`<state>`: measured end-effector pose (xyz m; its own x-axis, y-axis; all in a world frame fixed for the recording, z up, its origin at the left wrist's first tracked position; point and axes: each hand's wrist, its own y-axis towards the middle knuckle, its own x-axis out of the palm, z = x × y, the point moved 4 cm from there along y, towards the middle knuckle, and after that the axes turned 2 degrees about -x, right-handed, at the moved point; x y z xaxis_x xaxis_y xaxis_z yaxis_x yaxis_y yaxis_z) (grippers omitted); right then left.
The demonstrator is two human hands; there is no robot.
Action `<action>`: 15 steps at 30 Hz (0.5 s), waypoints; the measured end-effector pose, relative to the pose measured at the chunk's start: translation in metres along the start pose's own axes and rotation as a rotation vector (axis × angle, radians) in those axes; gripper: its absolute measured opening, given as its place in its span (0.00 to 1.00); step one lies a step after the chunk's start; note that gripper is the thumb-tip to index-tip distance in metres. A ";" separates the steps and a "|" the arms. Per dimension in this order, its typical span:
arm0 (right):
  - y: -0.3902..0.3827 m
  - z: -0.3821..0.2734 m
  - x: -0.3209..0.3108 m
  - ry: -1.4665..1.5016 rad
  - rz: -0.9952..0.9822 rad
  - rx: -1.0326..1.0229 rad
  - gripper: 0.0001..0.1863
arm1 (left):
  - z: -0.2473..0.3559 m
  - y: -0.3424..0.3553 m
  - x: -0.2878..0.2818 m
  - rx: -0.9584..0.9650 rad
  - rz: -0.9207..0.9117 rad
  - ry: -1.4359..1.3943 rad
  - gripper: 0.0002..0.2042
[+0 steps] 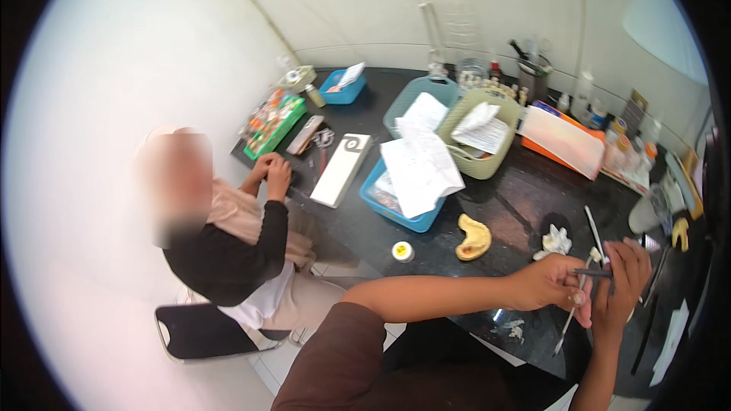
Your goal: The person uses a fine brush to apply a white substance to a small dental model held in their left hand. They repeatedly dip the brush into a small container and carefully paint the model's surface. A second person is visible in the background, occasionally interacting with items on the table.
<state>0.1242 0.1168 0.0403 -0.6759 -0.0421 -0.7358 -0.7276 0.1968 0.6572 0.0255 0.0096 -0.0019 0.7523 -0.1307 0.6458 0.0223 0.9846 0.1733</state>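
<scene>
My left hand (550, 283) is closed around a thin metal dental instrument (565, 331), whose lower end slants down over the black table. Close beside it, my right hand (623, 278) grips a slim dark-handled tool (591, 272) that points toward the left fingers. A small pale piece (595, 254) shows by the fingers; whether it is held I cannot tell. A crumpled white tissue (556, 241) lies just beyond my hands. Farther left on the table is a yellow, horseshoe-shaped dental cast (475, 238). A small round white jar with a yellow-marked lid (403, 251) stands left of the cast.
A blue basket (415, 221) with papers and a green basket (478, 166) stand beyond the cast. Bottles (617, 148) and a second yellow cast (680, 234) are at right. At left, a person (236, 236) sits near a white box (341, 171).
</scene>
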 end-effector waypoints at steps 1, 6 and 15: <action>-0.003 0.002 0.004 0.012 -0.009 -0.001 0.20 | 0.000 -0.001 -0.001 0.006 0.000 -0.022 0.10; -0.005 0.005 0.010 0.005 -0.044 -0.005 0.19 | -0.001 -0.002 -0.002 0.043 -0.017 -0.074 0.13; -0.003 0.004 0.007 0.041 -0.042 -0.028 0.21 | 0.007 0.000 0.002 0.042 -0.015 -0.010 0.13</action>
<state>0.1223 0.1203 0.0329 -0.6487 -0.0902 -0.7557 -0.7579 0.1665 0.6307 0.0221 0.0088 0.0048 0.7451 -0.1472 0.6504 0.0059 0.9767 0.2143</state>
